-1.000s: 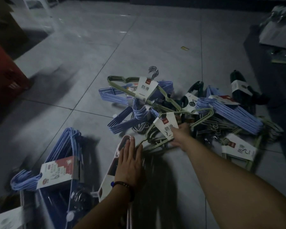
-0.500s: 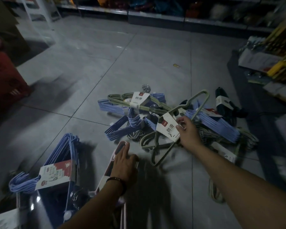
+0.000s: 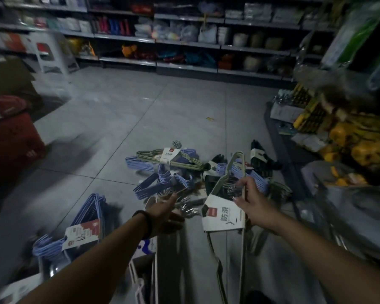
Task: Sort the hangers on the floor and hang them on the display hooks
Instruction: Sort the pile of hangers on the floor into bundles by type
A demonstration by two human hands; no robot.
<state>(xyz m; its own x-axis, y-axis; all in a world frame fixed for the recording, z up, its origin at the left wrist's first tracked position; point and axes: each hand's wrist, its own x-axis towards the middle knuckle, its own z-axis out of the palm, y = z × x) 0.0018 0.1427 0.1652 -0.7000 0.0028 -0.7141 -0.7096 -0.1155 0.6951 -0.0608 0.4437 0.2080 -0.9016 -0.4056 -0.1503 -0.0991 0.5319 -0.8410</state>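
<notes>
Right grip (image 3: 253, 204) clamped on green hanger bundle (image 3: 223, 217), held up above floor (image 3: 119, 128). Left grip (image 3: 165, 213) blurred, fingers apart, holding nothing. Hanger pile (image 3: 162, 172) on floor just ahead.

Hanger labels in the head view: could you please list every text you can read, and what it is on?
"防滑": white card on the green hangers that the right hand holds.
Too blurred to read: the red-and-white card at left, and the small card on the pile.
</notes>
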